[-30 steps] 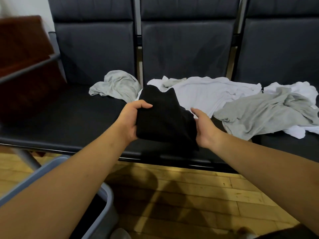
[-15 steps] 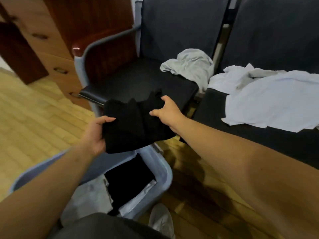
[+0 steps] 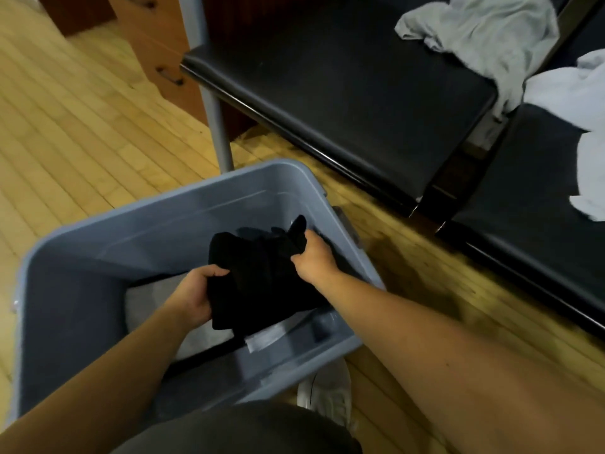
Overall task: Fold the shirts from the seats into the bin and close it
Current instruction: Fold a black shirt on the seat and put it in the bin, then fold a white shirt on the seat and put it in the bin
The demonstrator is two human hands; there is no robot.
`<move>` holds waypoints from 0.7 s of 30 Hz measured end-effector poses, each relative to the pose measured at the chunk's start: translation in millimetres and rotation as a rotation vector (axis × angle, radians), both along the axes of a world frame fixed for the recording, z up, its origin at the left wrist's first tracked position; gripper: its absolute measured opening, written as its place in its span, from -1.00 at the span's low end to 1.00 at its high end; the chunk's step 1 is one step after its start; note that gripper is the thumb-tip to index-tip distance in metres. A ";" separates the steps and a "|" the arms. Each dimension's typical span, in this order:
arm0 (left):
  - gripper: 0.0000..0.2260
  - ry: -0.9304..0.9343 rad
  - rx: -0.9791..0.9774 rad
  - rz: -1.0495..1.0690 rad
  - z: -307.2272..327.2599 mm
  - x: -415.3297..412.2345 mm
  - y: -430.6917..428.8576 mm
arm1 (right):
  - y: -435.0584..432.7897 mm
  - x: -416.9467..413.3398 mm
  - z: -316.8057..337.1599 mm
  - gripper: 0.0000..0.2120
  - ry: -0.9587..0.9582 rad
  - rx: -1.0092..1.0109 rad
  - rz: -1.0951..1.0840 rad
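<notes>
A folded black shirt (image 3: 262,276) hangs inside the open grey-blue bin (image 3: 82,273) on the floor. My left hand (image 3: 193,296) grips its near left edge. My right hand (image 3: 311,257) pinches its far right corner. Under it in the bin lie a folded grey garment (image 3: 147,296) and something dark. On the black seats, a crumpled grey shirt (image 3: 484,31) sits at the top right, and a white shirt (image 3: 576,93) lies at the right edge.
The bin stands on a wooden floor (image 3: 82,126) in front of the black seats (image 3: 343,77). A grey metal seat leg (image 3: 216,119) rises just behind the bin. A wooden drawer cabinet (image 3: 154,44) is at the top left. My white shoe (image 3: 327,391) is beside the bin.
I have turned left from the seats and carried the black shirt down into the bin. Both hands still hold it.
</notes>
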State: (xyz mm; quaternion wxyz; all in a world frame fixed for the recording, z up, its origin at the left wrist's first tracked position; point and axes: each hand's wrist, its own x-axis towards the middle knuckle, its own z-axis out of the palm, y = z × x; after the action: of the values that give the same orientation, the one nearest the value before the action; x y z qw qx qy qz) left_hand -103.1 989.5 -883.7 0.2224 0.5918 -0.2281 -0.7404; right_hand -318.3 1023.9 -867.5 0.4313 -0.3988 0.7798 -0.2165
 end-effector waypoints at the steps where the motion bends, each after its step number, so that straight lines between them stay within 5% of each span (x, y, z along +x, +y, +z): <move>1: -0.68 -0.011 0.012 0.009 -11.1 -0.4 2.9 | -2.7 0.2 -8.8 -0.36 0.013 0.013 0.010; 6: -0.72 -0.038 0.027 0.011 -50.5 -5.8 6.4 | -12.5 -2.1 -34.3 -0.38 0.058 0.049 0.012; 11: -0.74 -0.295 -0.018 -0.207 -64.0 -8.8 2.1 | -5.3 -9.2 -39.1 -0.51 0.024 0.113 0.009; 16: -0.84 -0.426 -0.168 -0.303 -9.3 -19.1 -16.8 | -8.9 -21.3 5.3 -0.84 0.027 0.021 0.057; 21: -0.89 -0.391 -0.364 -0.359 91.7 -52.9 -38.6 | -14.5 -32.7 88.9 -0.65 -0.014 -0.138 0.023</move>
State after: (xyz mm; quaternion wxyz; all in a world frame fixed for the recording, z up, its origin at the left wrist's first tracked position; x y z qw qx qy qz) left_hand -156.0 950.9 -792.0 0.1423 0.6237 -0.4961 -0.5871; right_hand -351.0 1009.4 -778.6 0.4106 -0.4350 0.7553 -0.2677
